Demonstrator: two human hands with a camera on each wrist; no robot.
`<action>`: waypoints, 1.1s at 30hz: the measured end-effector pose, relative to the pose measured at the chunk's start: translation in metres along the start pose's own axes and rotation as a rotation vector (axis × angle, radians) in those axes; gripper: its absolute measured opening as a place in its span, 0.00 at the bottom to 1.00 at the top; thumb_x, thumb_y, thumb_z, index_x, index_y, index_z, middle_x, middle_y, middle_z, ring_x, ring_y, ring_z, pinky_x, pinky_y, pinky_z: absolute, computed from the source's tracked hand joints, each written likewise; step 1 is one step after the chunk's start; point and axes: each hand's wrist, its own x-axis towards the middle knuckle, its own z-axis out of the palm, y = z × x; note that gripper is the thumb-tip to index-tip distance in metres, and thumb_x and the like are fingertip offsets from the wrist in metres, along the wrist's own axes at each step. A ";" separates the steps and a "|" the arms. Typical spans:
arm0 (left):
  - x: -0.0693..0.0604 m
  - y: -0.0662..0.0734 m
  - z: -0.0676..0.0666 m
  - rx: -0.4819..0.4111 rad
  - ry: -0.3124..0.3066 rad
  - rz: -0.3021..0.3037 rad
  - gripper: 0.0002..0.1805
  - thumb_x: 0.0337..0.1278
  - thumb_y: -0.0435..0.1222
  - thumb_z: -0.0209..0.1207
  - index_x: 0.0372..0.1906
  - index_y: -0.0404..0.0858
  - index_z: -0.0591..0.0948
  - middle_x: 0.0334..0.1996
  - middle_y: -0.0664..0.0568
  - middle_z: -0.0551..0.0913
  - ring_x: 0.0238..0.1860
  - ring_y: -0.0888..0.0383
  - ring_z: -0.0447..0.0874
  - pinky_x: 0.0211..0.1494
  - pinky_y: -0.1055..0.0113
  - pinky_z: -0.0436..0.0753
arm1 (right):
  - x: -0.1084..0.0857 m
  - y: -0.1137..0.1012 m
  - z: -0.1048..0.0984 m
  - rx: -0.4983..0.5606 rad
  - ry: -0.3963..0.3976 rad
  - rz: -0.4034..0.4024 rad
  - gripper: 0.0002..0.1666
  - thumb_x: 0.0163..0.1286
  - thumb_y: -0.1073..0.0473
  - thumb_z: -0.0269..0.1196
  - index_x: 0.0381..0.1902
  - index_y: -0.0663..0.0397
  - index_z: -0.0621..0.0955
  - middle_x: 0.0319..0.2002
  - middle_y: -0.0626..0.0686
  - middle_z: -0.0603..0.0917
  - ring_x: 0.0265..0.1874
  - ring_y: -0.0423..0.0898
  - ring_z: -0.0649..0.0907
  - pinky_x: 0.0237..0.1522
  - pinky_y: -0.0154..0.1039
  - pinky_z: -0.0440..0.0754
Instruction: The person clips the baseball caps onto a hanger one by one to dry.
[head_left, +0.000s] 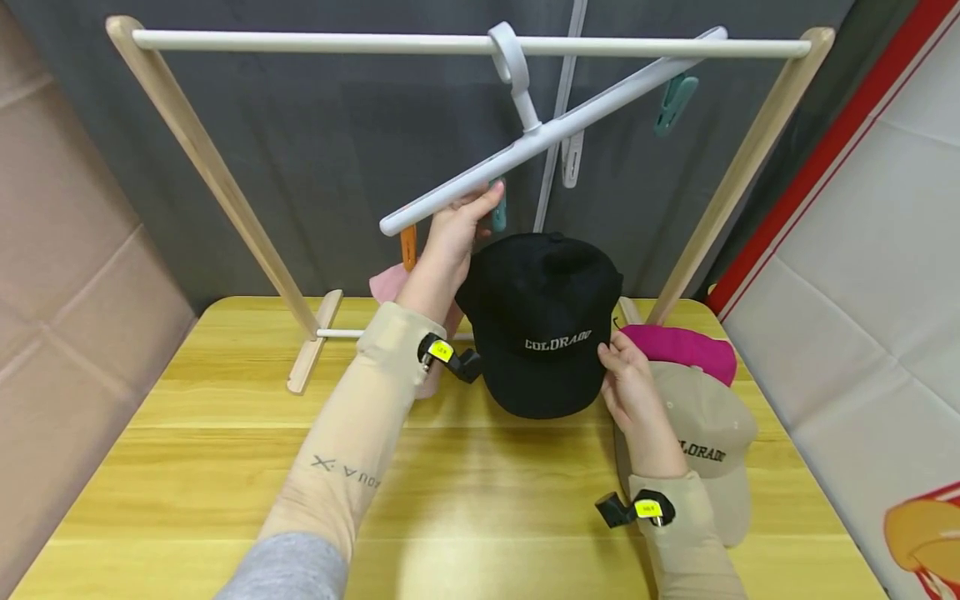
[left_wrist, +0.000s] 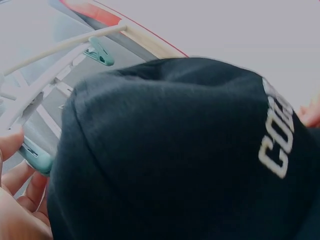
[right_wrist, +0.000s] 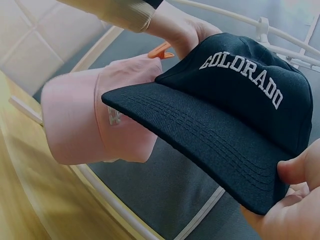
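Firstly, head view: black COLORADO baseball cap [head_left: 543, 296] between left hand [head_left: 453, 237] and right hand [head_left: 630, 382]; pink hat [head_left: 388, 282] largely hidden behind left sleeve [head_left: 360, 417]. Left wrist: left hand, cropped, pinching teal clothespin [left_wrist: 38, 157] beside crown [left_wrist: 165, 150]. Right wrist: right hand, cut off, gripping brim [right_wrist: 200, 135] edge.

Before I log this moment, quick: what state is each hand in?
Left hand: closed, pinching a teal clip under the white hanger.
Right hand: closed, holding the black cap by its brim.

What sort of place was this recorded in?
Probably a staged tabletop set: a drying rack stands on a wood-grain table, with a dark grey backdrop close behind.
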 end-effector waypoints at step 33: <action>-0.004 0.013 -0.002 -0.008 -0.051 -0.040 0.03 0.55 0.30 0.66 0.28 0.38 0.87 0.19 0.57 0.81 0.28 0.59 0.76 0.34 0.69 0.68 | 0.011 -0.005 0.002 -0.002 0.000 -0.093 0.14 0.76 0.73 0.40 0.44 0.58 0.73 0.44 0.49 0.79 0.40 0.41 0.81 0.40 0.33 0.81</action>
